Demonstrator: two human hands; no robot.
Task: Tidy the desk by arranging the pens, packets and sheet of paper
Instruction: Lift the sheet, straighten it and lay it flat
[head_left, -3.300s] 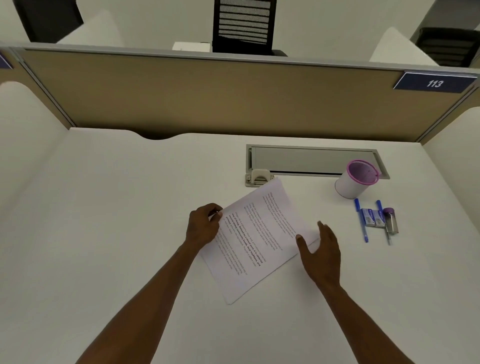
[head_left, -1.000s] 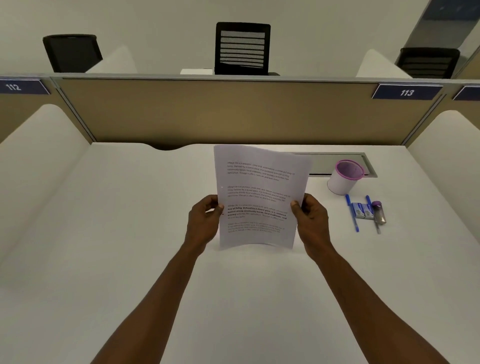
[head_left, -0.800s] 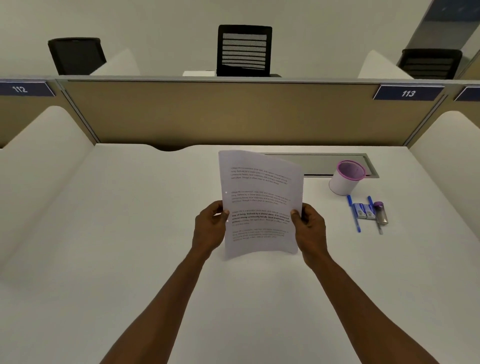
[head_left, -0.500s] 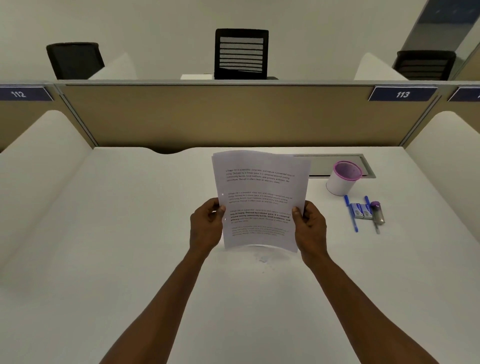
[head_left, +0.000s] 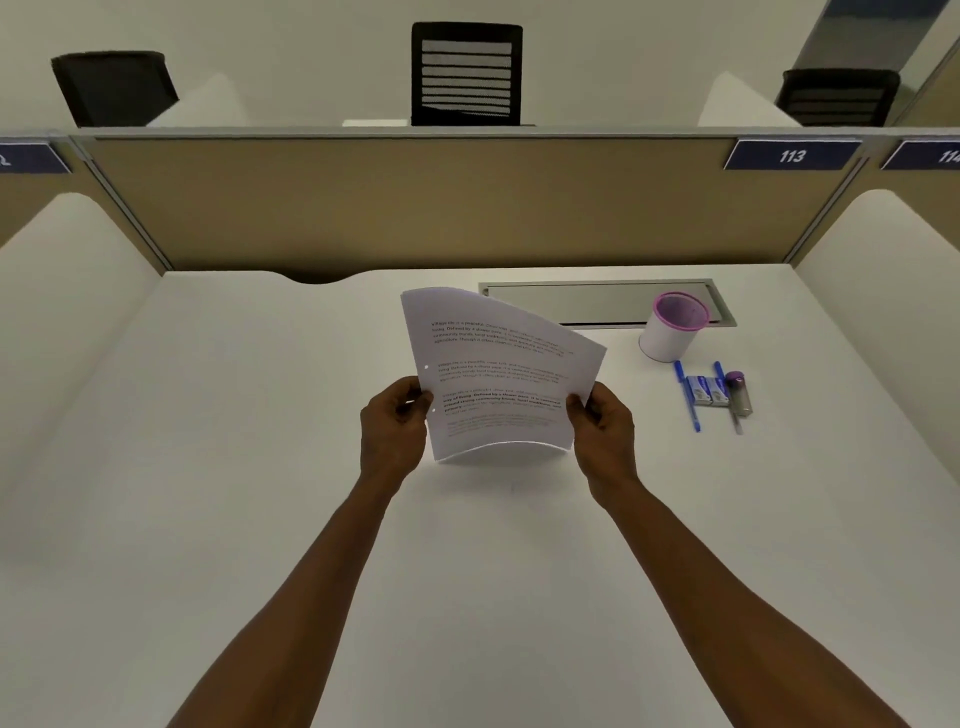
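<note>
left hand (head_left: 393, 426) pinches sheet of paper (head_left: 498, 374) at its left edge | right hand (head_left: 605, 428) pinches its right edge | sheet bowed, above table (head_left: 260, 467), left of cup (head_left: 672, 332) | pens (head_left: 687, 397), packets (head_left: 707, 391) just before cup

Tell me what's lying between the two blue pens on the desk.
Two small blue-and-white packets lie side by side between the left blue pen and the right blue pen, as the head view shows.

Both forearms extended forward — left hand (head_left: 394, 430) and right hand (head_left: 605, 435) raised, fingers curled, each pinching a sheet edge.
</note>
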